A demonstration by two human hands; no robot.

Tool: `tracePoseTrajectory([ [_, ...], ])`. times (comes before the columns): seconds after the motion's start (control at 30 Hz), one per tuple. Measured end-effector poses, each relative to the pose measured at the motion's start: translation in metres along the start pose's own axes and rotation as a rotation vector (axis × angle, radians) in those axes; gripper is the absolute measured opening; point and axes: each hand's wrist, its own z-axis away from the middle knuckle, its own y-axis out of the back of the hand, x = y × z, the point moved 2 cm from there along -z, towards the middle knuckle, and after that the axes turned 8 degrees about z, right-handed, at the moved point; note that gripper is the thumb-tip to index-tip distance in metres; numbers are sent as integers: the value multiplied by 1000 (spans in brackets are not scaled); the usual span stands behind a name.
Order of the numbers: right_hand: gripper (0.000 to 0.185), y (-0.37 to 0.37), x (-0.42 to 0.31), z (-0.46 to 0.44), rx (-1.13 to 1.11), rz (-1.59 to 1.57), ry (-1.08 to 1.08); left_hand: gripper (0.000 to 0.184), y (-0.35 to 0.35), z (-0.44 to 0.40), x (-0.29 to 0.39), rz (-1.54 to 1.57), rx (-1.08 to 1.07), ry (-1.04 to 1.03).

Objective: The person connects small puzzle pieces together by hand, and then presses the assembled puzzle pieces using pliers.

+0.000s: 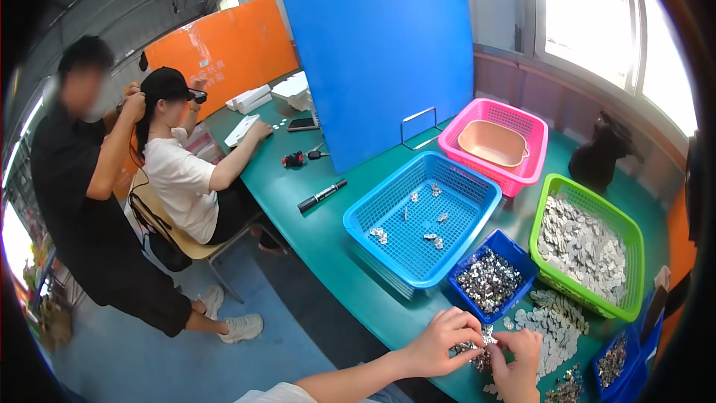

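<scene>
My L hand (445, 343) & R hand (520, 362) bend over shiny metal bits (488, 335), can't tell if either grips; dk blue bin (520, 255) w/ parts (488, 281) just beyond

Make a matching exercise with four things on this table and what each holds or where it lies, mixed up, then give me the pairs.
Things:
1. Pink basket
2. Green basket
3. Blue basket
4. Marker

Contents or places:
A. Filled with flat pale pieces
B. Directly on the table, outside any basket
C. Holds a tan tub
D. A few metal pieces spread inside

Pairs: 1-C, 2-A, 3-D, 4-B
</scene>
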Motion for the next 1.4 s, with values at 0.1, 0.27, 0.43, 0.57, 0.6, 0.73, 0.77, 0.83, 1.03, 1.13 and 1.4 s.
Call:
tracePoseTrajectory([
  [0.1,20,0,0,1,30,-38,2,12,-3,1,-1,8,-3,-57],
  [0.27,18,1,4,0,26,-41,-11,10,-2,2,0,16,-35,-75],
  [0.43,16,4,2,-2,22,-37,24,10,-3,3,-2,44,-96,-84],
  [0.57,14,7,-1,-3,-15,-2,63,9,-3,3,-1,37,-93,-92],
  [0.6,14,7,-2,-3,-15,-3,64,9,-3,3,-1,48,-102,-99],
  [0.73,14,7,-4,-2,1,-19,73,7,-3,3,-2,56,-114,-119],
  [0.77,13,7,-4,-2,2,-16,83,7,-3,3,-2,56,-115,-118],
  [0.83,12,9,-6,-3,6,-21,96,6,-3,3,0,65,-122,-125],
  [1.03,10,16,-15,-7,-14,-42,99,7,-4,3,-1,84,-123,-140],
  [1.13,10,3,-4,-4,19,-42,104,8,-3,2,-1,95,-130,-131],
  [1.4,12,2,0,-1,26,-16,119,11,-1,1,2,118,-148,-137],
])
